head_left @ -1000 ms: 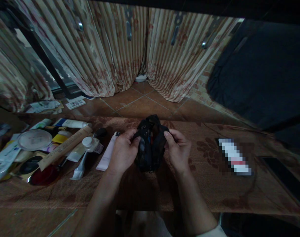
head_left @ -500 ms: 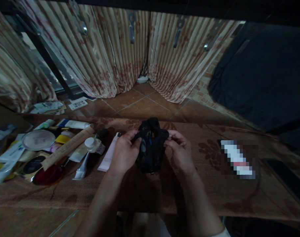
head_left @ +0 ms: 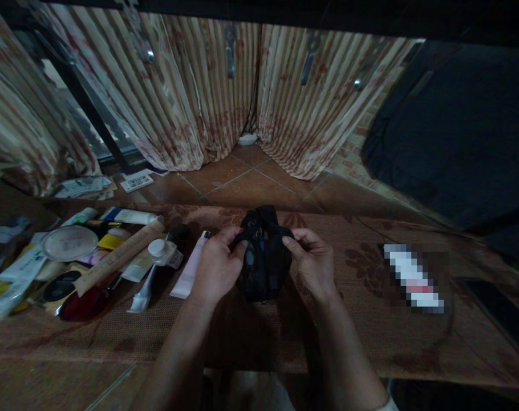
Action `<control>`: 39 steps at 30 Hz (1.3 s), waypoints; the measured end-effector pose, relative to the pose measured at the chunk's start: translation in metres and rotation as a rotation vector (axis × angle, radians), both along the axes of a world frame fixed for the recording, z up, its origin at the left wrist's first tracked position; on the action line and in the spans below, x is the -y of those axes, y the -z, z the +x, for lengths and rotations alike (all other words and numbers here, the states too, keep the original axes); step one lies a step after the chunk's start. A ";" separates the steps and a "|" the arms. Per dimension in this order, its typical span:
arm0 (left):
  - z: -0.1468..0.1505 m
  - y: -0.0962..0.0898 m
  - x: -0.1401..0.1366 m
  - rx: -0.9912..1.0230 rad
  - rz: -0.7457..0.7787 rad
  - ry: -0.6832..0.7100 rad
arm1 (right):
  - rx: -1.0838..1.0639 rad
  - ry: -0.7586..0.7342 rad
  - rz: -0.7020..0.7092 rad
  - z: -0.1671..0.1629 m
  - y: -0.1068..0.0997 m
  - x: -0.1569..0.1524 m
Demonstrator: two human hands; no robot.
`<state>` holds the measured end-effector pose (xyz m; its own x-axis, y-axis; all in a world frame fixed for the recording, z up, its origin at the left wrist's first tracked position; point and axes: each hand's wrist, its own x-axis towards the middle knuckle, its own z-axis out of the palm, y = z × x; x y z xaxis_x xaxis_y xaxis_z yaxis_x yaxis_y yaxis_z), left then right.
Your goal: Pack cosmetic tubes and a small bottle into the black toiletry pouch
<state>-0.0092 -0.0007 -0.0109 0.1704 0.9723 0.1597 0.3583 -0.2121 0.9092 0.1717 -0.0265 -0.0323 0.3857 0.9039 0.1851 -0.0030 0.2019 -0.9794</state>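
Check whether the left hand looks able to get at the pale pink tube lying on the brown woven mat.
Probably yes. The pale pink tube lies uncovered on the brown woven mat, just beside the left hand, with nothing between them. But both that hand and the right hand grip the small black pouch, so it must let go first.

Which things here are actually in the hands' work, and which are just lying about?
In hand:
- black pouch, gripped by the left hand and right hand

Lying about:
- pale pink tube beside the left hand
- round clear lid
- white pump bottle
- papers on the floor

Bare forearms, pale sleeve edge (head_left: 385,404)
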 end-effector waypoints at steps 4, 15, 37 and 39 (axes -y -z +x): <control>0.000 0.002 -0.001 0.005 -0.005 0.005 | -0.005 0.011 -0.005 0.001 0.002 -0.001; -0.003 -0.009 0.001 -0.051 -0.085 -0.101 | 0.068 0.043 -0.026 0.002 0.006 -0.002; -0.008 -0.008 -0.003 0.123 0.010 -0.319 | -0.146 0.317 0.070 0.008 -0.006 -0.001; -0.009 -0.005 -0.004 0.137 0.011 -0.352 | -0.180 0.336 0.051 0.008 -0.006 -0.002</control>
